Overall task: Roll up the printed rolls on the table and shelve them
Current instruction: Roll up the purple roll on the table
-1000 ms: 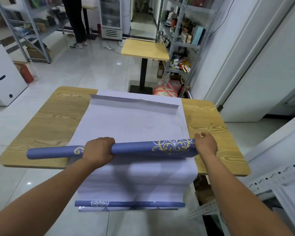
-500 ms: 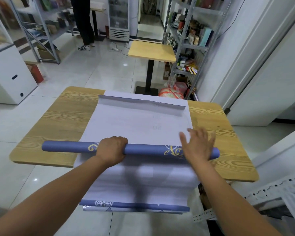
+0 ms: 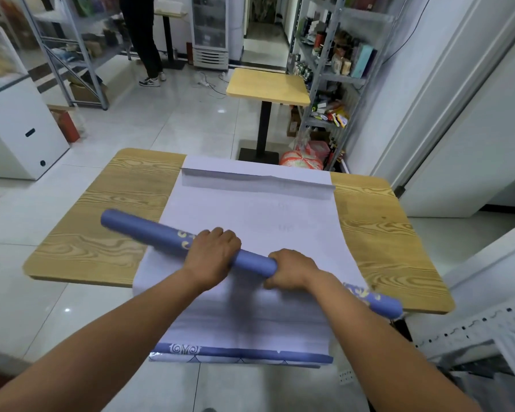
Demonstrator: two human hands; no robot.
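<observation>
Fingers of left hand (image 3: 211,254) and right hand (image 3: 292,270) curled round blue roll (image 3: 149,231) (aslant), white sheet (image 3: 250,209) beneath

A blue rolled-up paper tube with gold ornament (image 3: 149,231) lies slantwise over a wood-grain tabletop (image 3: 81,239), its left end farther away and its right end past the near right edge. The left hand (image 3: 211,254) and right hand (image 3: 292,269) both curl round it near its middle, close together. Under it a white unrolled sheet (image 3: 265,215) covers the tabletop's middle; its far end is folded up and its blue patterned border (image 3: 241,353) hangs over the near edge.
</observation>
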